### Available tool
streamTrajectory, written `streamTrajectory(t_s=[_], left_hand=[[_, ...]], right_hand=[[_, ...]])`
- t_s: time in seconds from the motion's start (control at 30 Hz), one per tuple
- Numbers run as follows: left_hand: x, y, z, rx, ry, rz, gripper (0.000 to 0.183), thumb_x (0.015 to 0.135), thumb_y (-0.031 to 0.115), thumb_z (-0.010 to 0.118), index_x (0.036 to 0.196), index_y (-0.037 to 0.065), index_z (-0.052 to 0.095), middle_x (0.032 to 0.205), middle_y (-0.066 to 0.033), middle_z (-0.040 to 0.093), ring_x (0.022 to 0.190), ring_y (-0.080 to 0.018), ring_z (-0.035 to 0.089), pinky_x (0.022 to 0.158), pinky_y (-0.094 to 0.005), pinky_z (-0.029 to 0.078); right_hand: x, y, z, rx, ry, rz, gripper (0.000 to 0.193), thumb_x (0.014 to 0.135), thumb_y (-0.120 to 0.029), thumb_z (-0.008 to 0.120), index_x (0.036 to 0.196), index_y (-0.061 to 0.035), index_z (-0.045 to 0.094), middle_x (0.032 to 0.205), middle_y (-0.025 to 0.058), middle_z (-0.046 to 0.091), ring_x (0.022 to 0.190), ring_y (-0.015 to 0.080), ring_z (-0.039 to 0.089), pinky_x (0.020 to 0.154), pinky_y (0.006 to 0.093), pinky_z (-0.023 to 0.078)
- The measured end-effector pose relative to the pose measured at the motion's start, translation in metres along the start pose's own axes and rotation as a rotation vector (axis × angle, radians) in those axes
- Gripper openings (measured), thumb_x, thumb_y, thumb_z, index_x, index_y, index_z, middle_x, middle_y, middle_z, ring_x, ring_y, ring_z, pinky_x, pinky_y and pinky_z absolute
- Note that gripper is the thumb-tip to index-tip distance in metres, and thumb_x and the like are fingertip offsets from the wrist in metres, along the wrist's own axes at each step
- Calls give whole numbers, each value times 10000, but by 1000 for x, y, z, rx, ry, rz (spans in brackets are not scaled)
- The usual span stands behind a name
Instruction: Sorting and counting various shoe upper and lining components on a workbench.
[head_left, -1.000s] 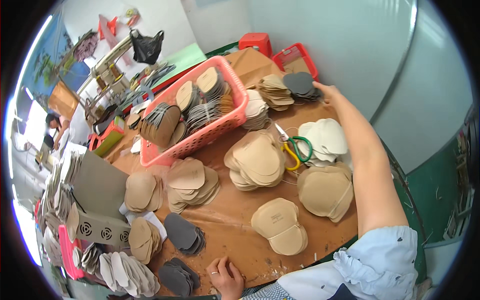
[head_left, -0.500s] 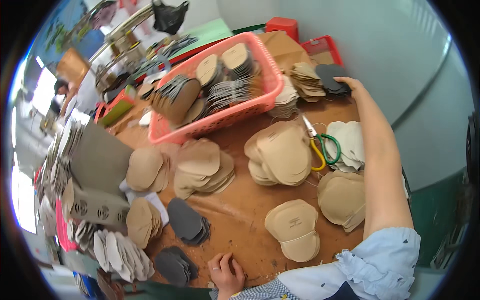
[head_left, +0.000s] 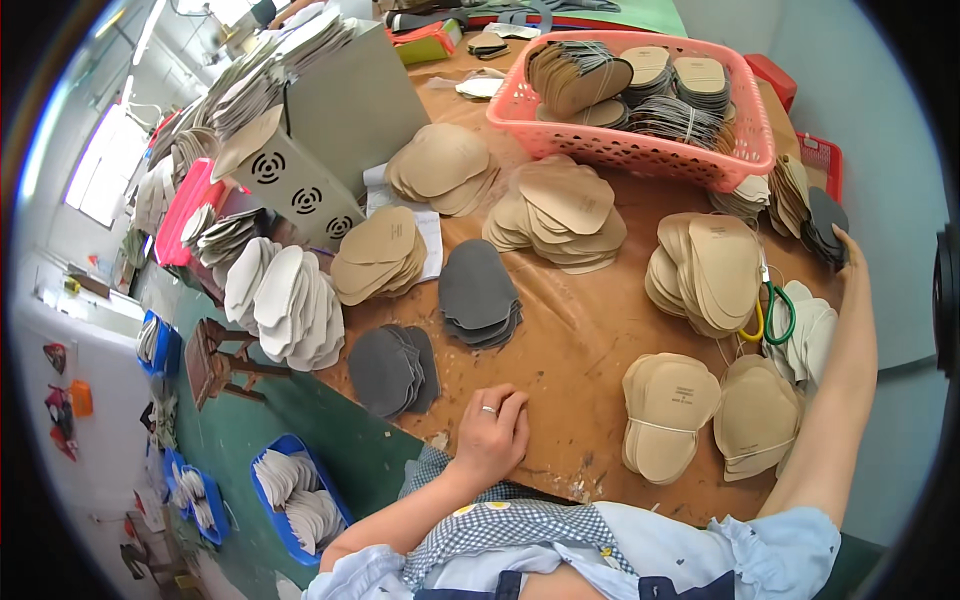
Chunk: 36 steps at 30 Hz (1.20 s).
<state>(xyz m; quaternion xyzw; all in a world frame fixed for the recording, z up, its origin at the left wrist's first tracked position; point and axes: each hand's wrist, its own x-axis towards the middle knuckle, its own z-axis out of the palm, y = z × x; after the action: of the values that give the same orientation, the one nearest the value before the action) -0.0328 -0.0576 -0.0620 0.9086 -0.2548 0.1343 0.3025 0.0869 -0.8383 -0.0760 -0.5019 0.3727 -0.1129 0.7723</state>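
Note:
My right arm stretches to the far right of the table, where my right hand (head_left: 848,250) grips the near edge of a stack of dark grey sole-shaped pieces (head_left: 825,222). Part of its fingers is hidden behind the stack. Beside that stack stands a pile of tan pieces (head_left: 788,195). My left hand (head_left: 493,432) rests at the table's near edge, fingers curled in, a ring on one, nothing visible in them. Closest to it are two dark grey stacks (head_left: 480,290) (head_left: 390,370). Tan bundles tied with string (head_left: 668,415) (head_left: 758,410) lie between my hands.
A pink basket (head_left: 630,160) full of tied bundles stands at the back. Scissors (head_left: 772,310) with yellow and green handles lie near white pieces (head_left: 808,325). More tan piles (head_left: 560,215) cover the middle. Left are a grey box (head_left: 320,190), a wooden stool (head_left: 225,360) and a blue bin (head_left: 335,495).
The view has swung left and down, bringing in the floor with its stool and blue bins. My right hand stays at the dark grey stack, and my left hand still rests on the table.

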Motion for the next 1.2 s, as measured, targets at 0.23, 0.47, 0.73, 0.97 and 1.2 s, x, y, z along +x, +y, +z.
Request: streamTrajectory(t_s=[0.23, 0.47, 0.73, 0.97, 1.2], left_hand=[[-1, 1, 2, 39, 5, -12, 271, 779, -30, 692, 1040, 14, 633, 1049, -159, 605, 915, -358, 596, 774, -428, 514], [-1, -3, 3, -16, 9, 17, 275, 785, -24, 686, 1049, 12, 619, 1054, -159, 590, 911, -354, 587, 768, -427, 512], [-5, -7, 4, -33, 41, 52, 281, 784, -29, 683, 1055, -2, 613, 1055, -165, 584, 925, -360, 590, 784, -436, 518], [-5, -9, 11, -27, 53, 67, 250, 808, -9, 668, 1050, 11, 607, 1058, -165, 584, 973, -361, 573, 823, -437, 503], [-12, -20, 2, -151, -3, 70, 291, 841, 53, 708, 1107, -1, 603, 1081, -159, 595, 1021, -335, 584, 858, -425, 503]], right_hand=[[8, 8, -4, 79, 26, -172, 552, 765, -119, 857, 1248, 14, 628, 1192, 160, 706, 1017, 293, 710, 936, 400, 591], [37, 10, -39, 237, -39, -128, 503, 806, -69, 798, 1260, 21, 601, 1223, 187, 684, 1047, 336, 698, 949, 461, 590], [-25, -12, -39, 214, 241, -295, 529, 728, -97, 842, 1197, 15, 626, 1148, 180, 701, 967, 341, 716, 840, 443, 631], [-165, -49, -19, 98, 320, -520, 562, 736, -146, 858, 1235, -34, 623, 1207, 119, 674, 1010, 255, 699, 812, 338, 585], [-404, 50, 163, -135, -65, -766, 579, 808, -102, 761, 1337, 29, 566, 1221, 111, 651, 1110, 205, 631, 994, 328, 495]])
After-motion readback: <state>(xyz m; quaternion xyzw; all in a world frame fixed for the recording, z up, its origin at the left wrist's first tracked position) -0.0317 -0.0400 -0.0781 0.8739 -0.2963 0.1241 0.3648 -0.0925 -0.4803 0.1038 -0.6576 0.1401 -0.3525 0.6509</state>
